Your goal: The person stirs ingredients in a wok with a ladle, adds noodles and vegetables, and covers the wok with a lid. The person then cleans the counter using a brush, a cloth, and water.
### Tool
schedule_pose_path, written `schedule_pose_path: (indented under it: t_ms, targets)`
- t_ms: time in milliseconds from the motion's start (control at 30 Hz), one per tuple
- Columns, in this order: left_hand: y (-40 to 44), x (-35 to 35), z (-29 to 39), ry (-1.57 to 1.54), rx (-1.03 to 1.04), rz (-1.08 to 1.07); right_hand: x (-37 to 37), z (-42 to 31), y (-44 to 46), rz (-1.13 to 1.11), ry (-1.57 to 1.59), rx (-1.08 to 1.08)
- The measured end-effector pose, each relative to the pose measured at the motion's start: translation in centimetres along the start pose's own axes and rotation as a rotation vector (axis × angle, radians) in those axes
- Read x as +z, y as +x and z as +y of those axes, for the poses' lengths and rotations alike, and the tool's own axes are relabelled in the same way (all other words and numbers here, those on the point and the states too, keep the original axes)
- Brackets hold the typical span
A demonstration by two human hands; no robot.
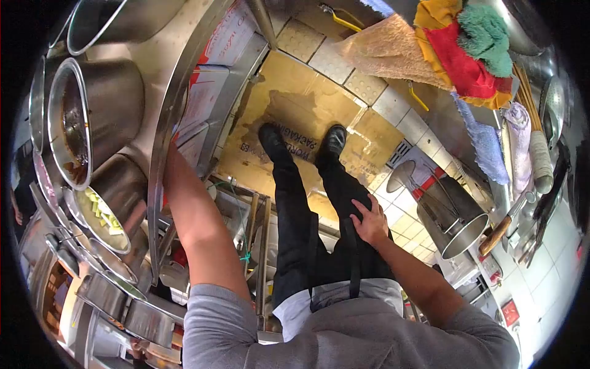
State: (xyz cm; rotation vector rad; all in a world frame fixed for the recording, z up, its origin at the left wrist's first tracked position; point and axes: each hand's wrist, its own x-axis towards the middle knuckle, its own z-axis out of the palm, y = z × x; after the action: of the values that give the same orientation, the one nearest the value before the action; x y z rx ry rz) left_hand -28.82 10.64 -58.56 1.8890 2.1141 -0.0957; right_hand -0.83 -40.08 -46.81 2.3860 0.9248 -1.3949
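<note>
My right hand [370, 222] rests on the thigh of my black trousers [344, 203], its fingers apart and nothing held in them. My left arm [200, 224] reaches down beneath the edge of the steel counter [161, 160]; the hand at its end is hidden behind that edge. Near the left arm, under the counter, are white boxes with red print [212, 92]. Flattened cardboard [295, 92] lies on the floor under my black shoes.
At left, steel pots stand on the counter, one with dark sauce [77, 123], another with chopped green pieces [104, 212]. Coloured cloths [448, 49] hang at upper right. A tall metal pot [461, 237] holds long-handled tools. A wooden-handled tool [496, 235] lies beyond it.
</note>
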Motion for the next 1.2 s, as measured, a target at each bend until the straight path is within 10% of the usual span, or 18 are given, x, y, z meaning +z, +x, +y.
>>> schedule_pose_path:
  t_ms: [633,733,1033,1200]
  targets:
    - [-9.7,-2.2,4.3,-0.288,-0.171,-0.246,0.9,0.1,-1.3,0.042,0.074,-0.067]
    - [-19.0,-5.0,9.4,-0.249,0.467,0.324,1.5,1.8,-0.9,0.004,0.147,-0.133]
    - [-33.2,-22.1,21.6,-0.985,0.627,-0.216,-6.7,12.1,-8.6,-0.122,0.369,0.013]
    - [-32.7,-39.3,31.9,-1.057,0.885,0.088,-2.1,17.6,-10.4,0.212,0.447,0.082]
